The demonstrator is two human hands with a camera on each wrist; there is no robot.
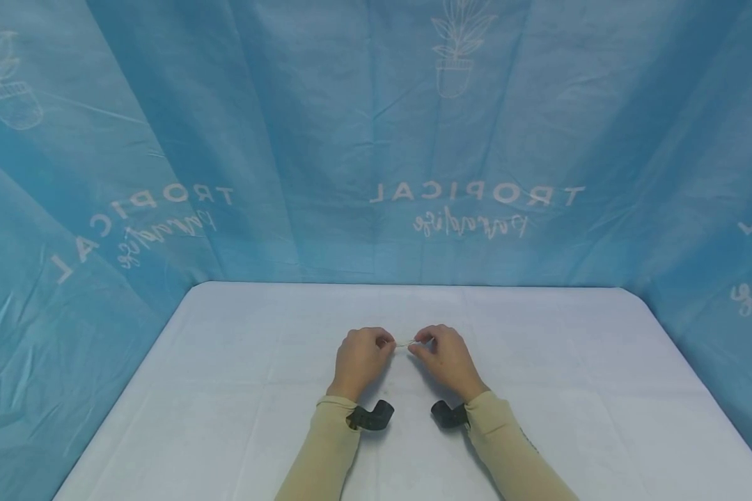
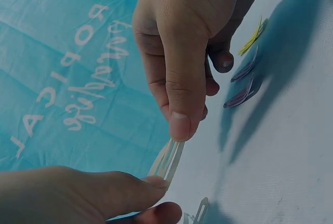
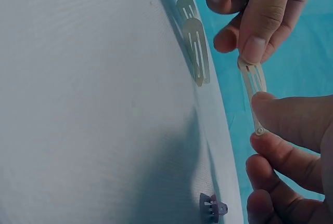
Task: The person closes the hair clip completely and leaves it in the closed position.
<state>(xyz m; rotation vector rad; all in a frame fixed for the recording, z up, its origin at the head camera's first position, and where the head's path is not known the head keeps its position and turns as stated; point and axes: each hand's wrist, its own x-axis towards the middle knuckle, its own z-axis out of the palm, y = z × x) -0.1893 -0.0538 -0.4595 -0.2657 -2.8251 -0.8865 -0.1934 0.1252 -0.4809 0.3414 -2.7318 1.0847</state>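
above the white table [image 1: 225, 348], the left hand [image 1: 362, 358] and the right hand [image 1: 448, 358], close but apart, pinch one pale hair clip [image 3: 248, 84] between them. on it lie two more pale clips [image 3: 194, 47], a purple claw clip [image 3: 210, 208], slim yellow pieces [image 2: 252, 39] and purple pieces [image 2: 239, 97].

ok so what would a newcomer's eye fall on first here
Probably the blue curtain with its mirrored white lettering, behind the white table in the head view. Next, the left hand and right hand, pinching one pale clip between them. The right wrist view also shows two similar clips on the table.
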